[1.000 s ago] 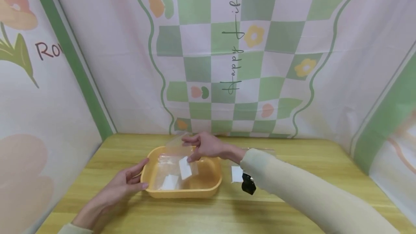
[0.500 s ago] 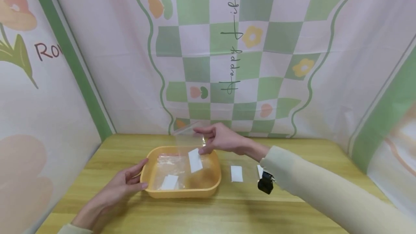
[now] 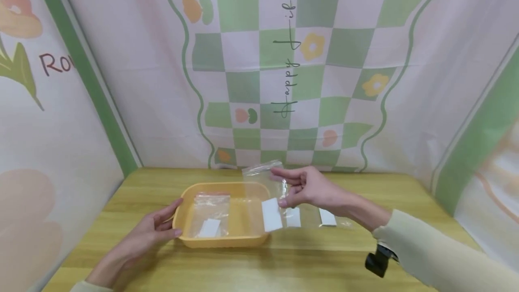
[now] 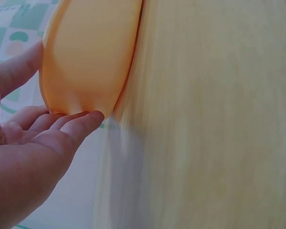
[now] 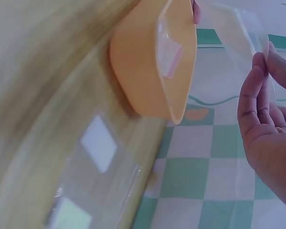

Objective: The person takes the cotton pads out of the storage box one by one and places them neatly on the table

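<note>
A clear zip-top bag (image 3: pixel 259 184) with a white rectangular piece (image 3: pixel 271 215) in its lower part hangs from my right hand (image 3: pixel 314 188), pinched between thumb and fingers. The bag overlaps the right end of a yellow plastic basin (image 3: pixel 243 241) in the head view. My left hand (image 3: pixel 152 233) holds the basin's left end; the left wrist view shows its fingers (image 4: pixel 81 125) against the outer wall. Inside the basin, at its left, lies another clear bag (image 3: pixel 212 206) with white pieces in it.
On the wooden table (image 3: pixel 259 269), right of the basin, lie clear bags with white pieces, one piece (image 3: pixel 327 217) under the right hand. In the right wrist view two white pieces (image 5: pixel 99 143) show. A checkered cloth (image 3: pixel 279 80) hangs behind the table.
My right hand has lifted the bag out from over the basin's middle and moved it to the right, past the basin's right end. The left hand keeps its place on the basin.
</note>
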`<state>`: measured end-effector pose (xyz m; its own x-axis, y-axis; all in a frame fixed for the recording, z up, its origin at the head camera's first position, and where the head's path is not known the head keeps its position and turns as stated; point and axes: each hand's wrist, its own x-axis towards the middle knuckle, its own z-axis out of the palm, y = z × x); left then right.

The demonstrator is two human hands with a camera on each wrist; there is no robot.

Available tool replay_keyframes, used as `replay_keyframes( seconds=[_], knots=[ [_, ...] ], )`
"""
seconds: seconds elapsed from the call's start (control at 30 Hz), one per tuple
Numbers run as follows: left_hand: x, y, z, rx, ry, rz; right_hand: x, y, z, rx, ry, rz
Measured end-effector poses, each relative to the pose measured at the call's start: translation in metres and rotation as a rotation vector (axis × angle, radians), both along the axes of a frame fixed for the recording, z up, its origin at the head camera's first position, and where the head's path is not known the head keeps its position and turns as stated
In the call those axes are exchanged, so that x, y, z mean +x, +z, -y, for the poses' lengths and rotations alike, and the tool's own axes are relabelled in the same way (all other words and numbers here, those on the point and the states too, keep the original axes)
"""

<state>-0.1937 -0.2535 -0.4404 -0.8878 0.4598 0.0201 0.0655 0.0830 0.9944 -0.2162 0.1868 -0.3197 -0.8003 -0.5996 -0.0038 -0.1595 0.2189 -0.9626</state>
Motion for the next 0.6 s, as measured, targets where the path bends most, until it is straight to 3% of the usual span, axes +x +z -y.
replay_keyframes(
  seconds=[0.6],
  knots=[
    [0.000,-0.002,0.000,-0.006,0.005,0.003,0.065,-0.046,-0.056,-0.059,-0.034,0.036]
  ],
)
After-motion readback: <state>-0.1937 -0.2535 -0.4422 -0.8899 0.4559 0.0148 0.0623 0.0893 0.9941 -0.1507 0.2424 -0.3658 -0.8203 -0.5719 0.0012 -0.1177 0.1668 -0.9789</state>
